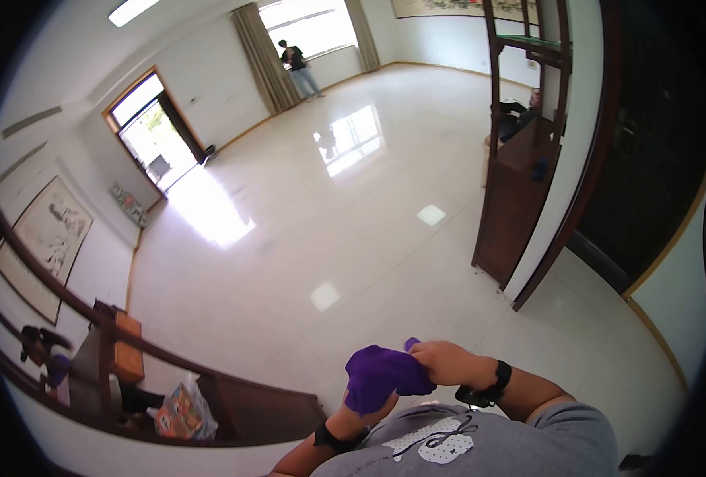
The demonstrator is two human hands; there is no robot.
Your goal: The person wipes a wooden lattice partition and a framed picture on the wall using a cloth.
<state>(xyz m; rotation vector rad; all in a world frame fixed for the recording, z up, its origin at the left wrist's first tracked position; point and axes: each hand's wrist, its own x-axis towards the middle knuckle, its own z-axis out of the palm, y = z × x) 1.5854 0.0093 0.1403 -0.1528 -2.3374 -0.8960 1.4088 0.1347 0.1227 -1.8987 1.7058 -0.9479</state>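
A purple cloth point(385, 375) is bunched up in front of my chest, between my two hands. My right hand point(448, 362) is closed on its right edge, and a small purple end sticks out above the fingers. My left hand point(375, 415) is under the cloth on the other side; the cloth drapes over it and hides most of its fingers. Both wrists wear black bands, and a small dark device hangs at the right one.
Dark wooden shelving point(520, 183) stands to the right beside a dark doorway point(639, 175). At lower left, a wooden ledge point(265, 409) carries a plastic bag point(186, 409). A person point(297, 65) stands by the far window. Shiny tiled floor point(289, 230) stretches ahead to an open door point(162, 143).
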